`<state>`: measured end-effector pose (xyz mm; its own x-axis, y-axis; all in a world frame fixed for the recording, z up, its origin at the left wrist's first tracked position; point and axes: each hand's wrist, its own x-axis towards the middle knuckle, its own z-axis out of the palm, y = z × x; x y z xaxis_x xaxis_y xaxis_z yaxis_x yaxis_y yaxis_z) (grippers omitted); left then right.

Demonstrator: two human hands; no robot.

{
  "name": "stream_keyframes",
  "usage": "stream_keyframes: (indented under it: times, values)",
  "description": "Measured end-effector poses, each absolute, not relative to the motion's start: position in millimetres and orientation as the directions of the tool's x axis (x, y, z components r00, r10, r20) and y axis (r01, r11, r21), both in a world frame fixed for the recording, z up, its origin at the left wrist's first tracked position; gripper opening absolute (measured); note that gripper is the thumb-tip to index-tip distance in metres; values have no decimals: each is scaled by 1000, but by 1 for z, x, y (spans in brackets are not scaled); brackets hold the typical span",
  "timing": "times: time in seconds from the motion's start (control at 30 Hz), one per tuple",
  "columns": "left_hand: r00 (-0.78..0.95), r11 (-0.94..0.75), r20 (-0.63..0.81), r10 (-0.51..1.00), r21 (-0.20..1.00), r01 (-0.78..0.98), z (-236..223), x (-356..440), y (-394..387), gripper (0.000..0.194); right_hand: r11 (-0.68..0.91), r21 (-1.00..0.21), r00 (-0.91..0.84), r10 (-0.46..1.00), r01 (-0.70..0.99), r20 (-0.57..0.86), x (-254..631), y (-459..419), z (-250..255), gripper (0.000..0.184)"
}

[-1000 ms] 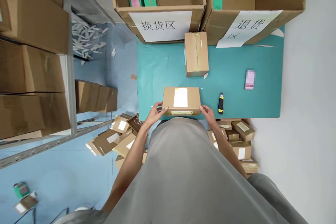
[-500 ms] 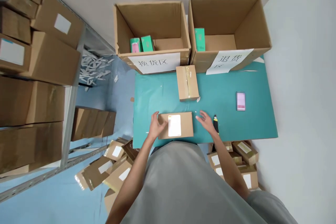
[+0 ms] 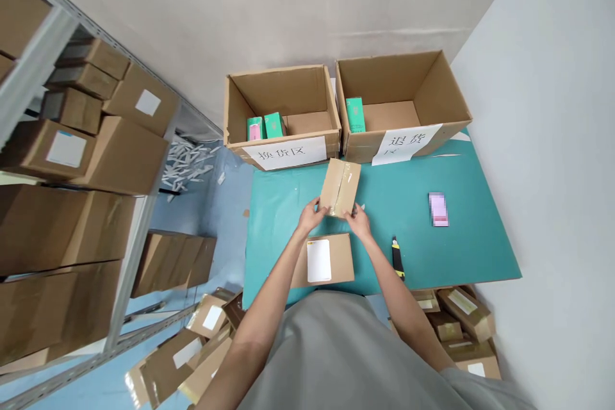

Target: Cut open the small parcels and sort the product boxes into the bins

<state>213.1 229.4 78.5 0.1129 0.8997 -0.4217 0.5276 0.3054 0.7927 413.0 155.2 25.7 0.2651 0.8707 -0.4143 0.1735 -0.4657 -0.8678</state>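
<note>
My left hand [image 3: 312, 216] grips the near left corner of a small taped cardboard box [image 3: 340, 187], fingers round its edge. On the near right corner of the same box, my right hand [image 3: 358, 220] is closed too. The box is slightly tilted, its far end near the two large open cartons. Between my forearms a longer cardboard box [image 3: 340, 259] with a white label lies on the green table [image 3: 461, 250]. A black and yellow utility knife [image 3: 397, 257] lies to the right of my right forearm.
At the back stand a left open carton [image 3: 283, 147] and a right open carton [image 3: 360, 152], both with paper signs and green boxes inside. A phone [image 3: 438, 209] lies on the right. Shelving [image 3: 139, 237] with boxes stands left; more boxes [image 3: 173, 365] lie on the floor.
Both hands have moved forward from beside the labelled box to the small taped box and taken hold of it. That box has turned slightly. The camera view has tilted upward.
</note>
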Motion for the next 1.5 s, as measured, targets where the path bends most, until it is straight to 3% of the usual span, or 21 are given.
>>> stream_keyframes:
  times: [0.1,0.27,0.5,0.6,0.7,0.8,0.9,1.07,1.17,1.3,1.5]
  values:
    - [85,299,-414,907,771,562,82,205,249,66,-577,-815,225,789,-48,-572,390,158,23,44]
    - [87,208,-298,950,819,535,89,216,277,91,-566,-807,158,793,-166,-589,352,211,27,39]
    - [-40,219,-220,975,903,369,77,155,236,87,-511,-848,188,827,-140,-529,371,216,31,75]
    - [-150,367,-336,930,871,325,60,102,183,85,-506,-860,279,819,-59,-501,411,154,21,78]
    - [-185,560,-529,828,788,256,47,65,112,81,-594,-804,288,766,-29,-575,445,70,12,81]
    - [-100,710,-707,700,674,204,43,55,43,73,-673,-738,197,717,-51,-668,452,-10,11,72]
    - [-13,764,-769,639,632,133,46,64,1,63,-694,-719,145,708,-39,-691,435,-59,14,66]
    - [-104,654,-646,756,751,91,61,75,-2,53,-562,-826,161,819,32,-551,418,-62,30,74]
    - [-60,466,-464,884,861,203,78,73,14,46,-434,-893,191,892,117,-409,430,-42,44,72]
    - [-1,272,-289,957,900,341,94,75,23,49,-357,-900,215,927,250,-308,444,-26,57,68]
    - [-22,379,-403,915,838,393,70,81,10,49,-398,-879,169,916,263,-364,448,-39,45,80]
